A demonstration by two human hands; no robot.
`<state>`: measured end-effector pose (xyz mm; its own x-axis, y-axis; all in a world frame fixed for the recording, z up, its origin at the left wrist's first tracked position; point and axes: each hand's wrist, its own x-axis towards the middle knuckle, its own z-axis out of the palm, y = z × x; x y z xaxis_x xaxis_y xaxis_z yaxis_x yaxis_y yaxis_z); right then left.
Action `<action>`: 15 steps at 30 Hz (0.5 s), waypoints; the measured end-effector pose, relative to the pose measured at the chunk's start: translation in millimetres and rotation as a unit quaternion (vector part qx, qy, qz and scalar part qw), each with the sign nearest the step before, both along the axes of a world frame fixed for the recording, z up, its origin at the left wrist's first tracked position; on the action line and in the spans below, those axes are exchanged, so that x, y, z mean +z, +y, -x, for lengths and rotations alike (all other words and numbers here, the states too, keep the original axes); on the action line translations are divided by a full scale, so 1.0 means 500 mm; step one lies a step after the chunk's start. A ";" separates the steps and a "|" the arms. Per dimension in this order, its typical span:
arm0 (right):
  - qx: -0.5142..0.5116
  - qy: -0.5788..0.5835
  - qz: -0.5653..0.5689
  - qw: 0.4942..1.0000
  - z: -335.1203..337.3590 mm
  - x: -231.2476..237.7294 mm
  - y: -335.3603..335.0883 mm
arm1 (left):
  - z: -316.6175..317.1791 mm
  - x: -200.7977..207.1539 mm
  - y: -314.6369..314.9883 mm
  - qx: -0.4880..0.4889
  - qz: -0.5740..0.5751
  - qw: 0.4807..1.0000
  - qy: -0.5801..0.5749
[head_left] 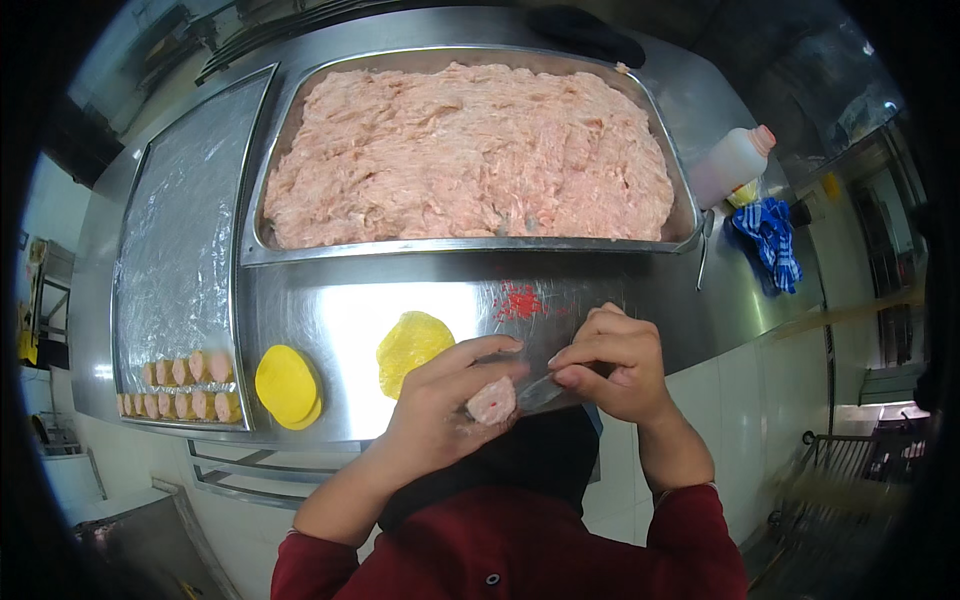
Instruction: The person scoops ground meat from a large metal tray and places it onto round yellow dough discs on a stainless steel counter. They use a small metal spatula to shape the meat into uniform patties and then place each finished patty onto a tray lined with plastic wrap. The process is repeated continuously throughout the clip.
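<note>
My left hand (455, 395) is closed around a meat-filled dumpling (493, 402) whose pink top faces up with a small red speck on it. The fingers hide its sides. Close beside it, my right hand (618, 365) pinches a thin, shiny flat tool (541, 393), perhaps a small spatula; its tip lies near the dumpling. Beyond my left hand a yellow round wrapper (410, 350) lies on the steel table. Further left sits a small stack of yellow wrappers (287, 388). Red chopped bits (518, 301) are scattered on the table past both hands.
A deep metal pan (470, 243) full of pink minced meat (470, 150) spans the far side. At left, a film-lined tray (185, 240) bears rows of dumplings (190, 369) at its near end. A plastic bottle (728, 165) and a blue cloth (768, 243) stand right.
</note>
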<state>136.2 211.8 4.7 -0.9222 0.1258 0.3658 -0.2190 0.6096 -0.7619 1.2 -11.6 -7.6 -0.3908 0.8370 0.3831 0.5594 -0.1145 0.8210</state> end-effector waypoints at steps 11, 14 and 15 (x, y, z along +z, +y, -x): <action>0.014 0.033 -0.054 0.998 0.054 0.032 -0.034 | -0.026 0.022 -0.015 0.041 0.064 0.994 -0.079; -0.007 0.029 -0.059 0.998 0.053 0.036 -0.032 | -0.025 0.022 -0.014 0.052 0.057 0.994 -0.082; -0.024 0.063 -0.041 0.997 0.052 0.036 -0.034 | -0.027 0.021 -0.012 0.054 0.046 0.993 -0.096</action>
